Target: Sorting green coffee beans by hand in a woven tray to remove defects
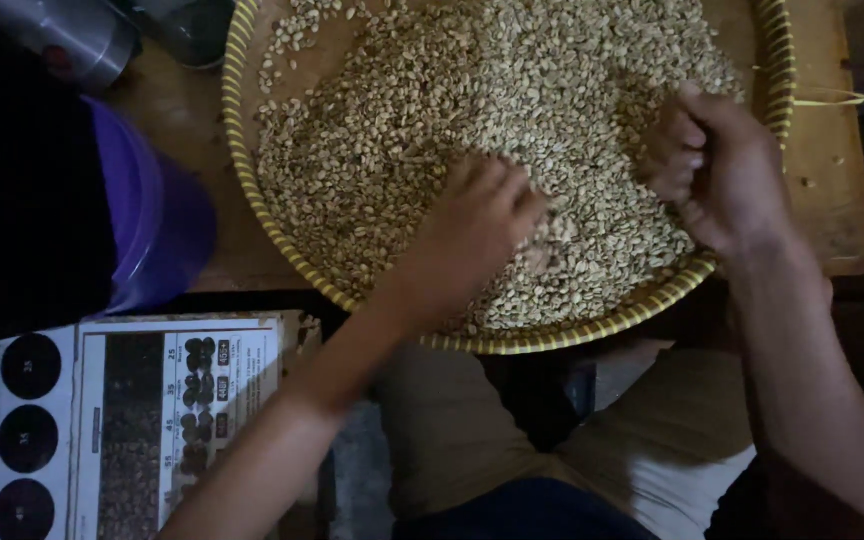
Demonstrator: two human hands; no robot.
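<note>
A round woven tray with a yellow striped rim holds a wide layer of pale green coffee beans. My left hand rests palm down in the beans near the tray's front, fingers curled into the heap. My right hand sits at the tray's right side with its fingers curled closed, touching the beans; whether it holds any is hidden.
The tray lies on a wooden board. A purple container stands at the left, a metal cylinder at the top left. A printed chart with dark circles and bean pictures lies at the lower left. My knees are below the tray.
</note>
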